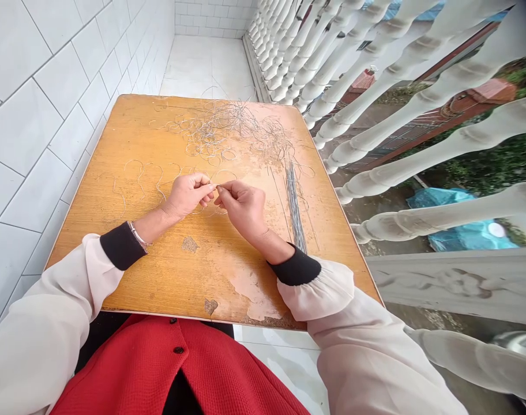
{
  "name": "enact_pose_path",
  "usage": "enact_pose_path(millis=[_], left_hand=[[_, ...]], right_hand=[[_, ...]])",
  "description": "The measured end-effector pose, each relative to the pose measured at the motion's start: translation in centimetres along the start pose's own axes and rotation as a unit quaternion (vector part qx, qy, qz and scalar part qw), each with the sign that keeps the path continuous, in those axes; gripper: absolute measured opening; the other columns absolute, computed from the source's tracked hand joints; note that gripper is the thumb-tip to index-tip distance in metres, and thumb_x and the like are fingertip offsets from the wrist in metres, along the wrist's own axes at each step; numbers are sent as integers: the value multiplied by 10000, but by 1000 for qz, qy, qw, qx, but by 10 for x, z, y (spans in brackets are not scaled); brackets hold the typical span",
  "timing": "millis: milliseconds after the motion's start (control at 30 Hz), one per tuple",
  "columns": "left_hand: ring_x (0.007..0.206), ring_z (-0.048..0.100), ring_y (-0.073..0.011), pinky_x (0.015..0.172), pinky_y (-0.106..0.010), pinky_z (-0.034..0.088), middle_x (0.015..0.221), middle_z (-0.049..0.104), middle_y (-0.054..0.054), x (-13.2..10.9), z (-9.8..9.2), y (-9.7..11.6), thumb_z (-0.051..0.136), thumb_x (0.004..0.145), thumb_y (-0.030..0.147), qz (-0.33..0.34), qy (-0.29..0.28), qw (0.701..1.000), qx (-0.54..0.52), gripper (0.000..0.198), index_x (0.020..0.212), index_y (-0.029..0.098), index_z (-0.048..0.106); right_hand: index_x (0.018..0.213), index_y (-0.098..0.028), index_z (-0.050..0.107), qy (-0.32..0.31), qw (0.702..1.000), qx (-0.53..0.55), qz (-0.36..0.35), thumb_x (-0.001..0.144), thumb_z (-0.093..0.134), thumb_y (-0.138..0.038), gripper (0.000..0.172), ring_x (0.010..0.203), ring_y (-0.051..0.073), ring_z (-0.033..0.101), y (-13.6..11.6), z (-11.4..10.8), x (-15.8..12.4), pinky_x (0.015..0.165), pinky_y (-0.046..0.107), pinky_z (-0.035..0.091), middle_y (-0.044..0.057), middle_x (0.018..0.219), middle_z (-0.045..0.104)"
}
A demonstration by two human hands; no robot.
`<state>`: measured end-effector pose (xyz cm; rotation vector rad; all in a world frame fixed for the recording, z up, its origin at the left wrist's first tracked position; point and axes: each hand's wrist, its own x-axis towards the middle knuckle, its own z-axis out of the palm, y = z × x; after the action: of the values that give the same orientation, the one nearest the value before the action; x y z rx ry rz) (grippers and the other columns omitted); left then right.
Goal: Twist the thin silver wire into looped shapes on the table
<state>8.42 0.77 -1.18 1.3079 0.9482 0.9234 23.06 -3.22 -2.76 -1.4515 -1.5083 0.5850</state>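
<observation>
Head view: left hand [187, 196] and right hand [241, 210] are both closed in fingertip pinches, tips almost meeting on a thin wire piece [215, 187]; the exact hold is too small to tell. Forearms sit low over the worn wooden tabletop [194, 288], a steady posture for fine work. Tangled wire loops [228, 129] lie beyond the hands; a straight wire bundle [295, 207] lies just beside the right wrist.
</observation>
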Motion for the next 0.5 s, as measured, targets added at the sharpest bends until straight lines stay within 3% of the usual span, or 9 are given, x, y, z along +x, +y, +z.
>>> enact_pose_path(millis=[200,367,500], left_hand=[[468,539,-35,484,-146,433,541,592,43,1,4,0,622,863,45,-21,33,999,-33,243,644,135,567],[448,509,-31,485,-162,409,557,602,34,3,-2,2,601,882,62,-55,-8,994,-95,237,653,122,590],[448,512,-32,485,-158,398,555,602,25,4,-6,3,600,889,63,-79,-35,987,-135,232,662,114,603]], right_hand=[[738,-196,649,-18,993,99,63,845,627,-514,336,561,129,629,-1,7,-1,567,265,518,13,623,669],[759,-198,629,-51,979,180,85,793,686,-634,441,575,125,633,-4,6,0,586,276,545,17,655,680],[742,-202,636,-79,966,229,87,787,709,-630,437,581,125,638,-6,1,0,594,276,548,21,675,693]])
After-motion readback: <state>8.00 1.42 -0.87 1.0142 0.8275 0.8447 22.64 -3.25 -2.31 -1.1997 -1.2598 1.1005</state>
